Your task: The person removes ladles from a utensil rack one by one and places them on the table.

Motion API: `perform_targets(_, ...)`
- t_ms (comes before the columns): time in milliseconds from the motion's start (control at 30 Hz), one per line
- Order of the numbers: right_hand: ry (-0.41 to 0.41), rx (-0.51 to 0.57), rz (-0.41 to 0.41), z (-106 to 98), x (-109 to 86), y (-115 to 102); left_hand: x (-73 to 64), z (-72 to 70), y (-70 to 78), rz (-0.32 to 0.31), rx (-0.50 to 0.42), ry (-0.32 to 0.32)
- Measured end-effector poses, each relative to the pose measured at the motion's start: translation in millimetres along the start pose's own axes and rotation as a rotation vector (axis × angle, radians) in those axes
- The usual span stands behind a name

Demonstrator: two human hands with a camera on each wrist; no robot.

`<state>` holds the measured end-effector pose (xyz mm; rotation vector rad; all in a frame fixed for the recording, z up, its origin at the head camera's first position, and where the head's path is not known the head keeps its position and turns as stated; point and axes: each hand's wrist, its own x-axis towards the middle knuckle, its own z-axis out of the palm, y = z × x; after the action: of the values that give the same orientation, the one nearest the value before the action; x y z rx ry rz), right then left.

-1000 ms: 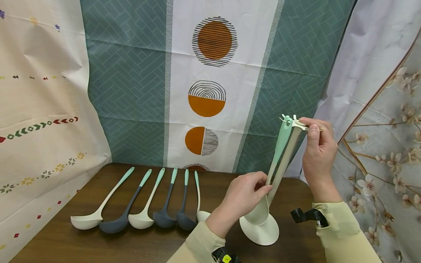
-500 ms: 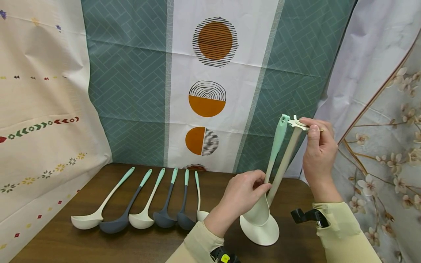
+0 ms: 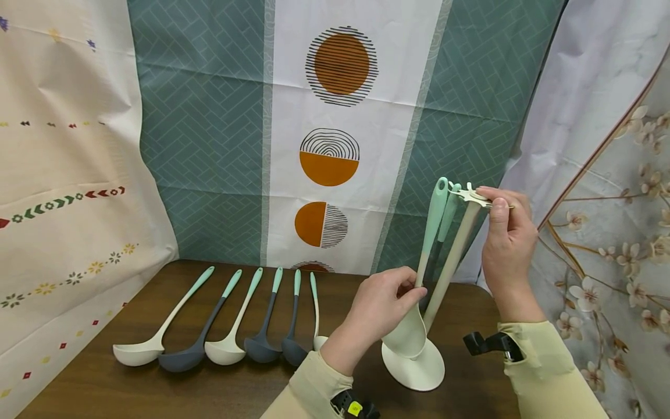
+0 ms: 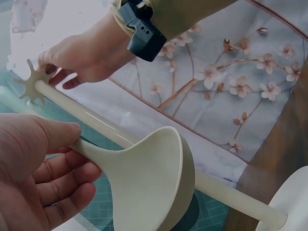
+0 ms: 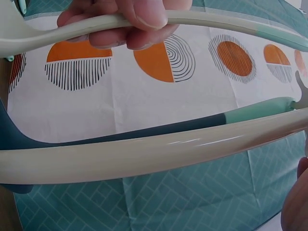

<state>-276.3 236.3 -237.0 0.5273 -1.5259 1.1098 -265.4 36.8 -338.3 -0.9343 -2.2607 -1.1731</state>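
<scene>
My left hand [image 3: 384, 302] pinches a cream ladle [image 4: 144, 183] low on its handle, just above the bowl. The ladle's mint grip [image 3: 431, 224] points up, its hanging hole close to a hook tip of the cream utensil stand [image 3: 452, 262]. My right hand [image 3: 508, 244] holds the stand's star-shaped hook ring [image 4: 32, 85] at the top of the pole. A dark grey ladle with a mint grip [image 5: 260, 109] hangs from another hook behind the cream one; its bowl is mostly hidden. The stand leans right in the head view, above its round base [image 3: 419, 375].
On the brown table [image 3: 225, 396], several ladles lie in a row to the left, alternating mostly cream and dark grey; the leftmost is a cream ladle [image 3: 138, 353]. My left forearm partly covers the rightmost small cream ladle [image 3: 316, 308]. Patterned cloths [image 3: 204, 145] hang behind and at the sides.
The cream ladle's handle end has moved left and slightly up, from over the hooks to outside the hook tip, uncovering the dark ladle behind. My left hand shifted slightly left; the right hand stayed put.
</scene>
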Motion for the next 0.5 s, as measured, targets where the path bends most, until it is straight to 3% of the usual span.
perform_targets(500, -0.001, 0.024, -0.04, -0.3, 1.5, 6.3, -0.8, 0.4, -12.0, -0.072, 0.021, -0.029)
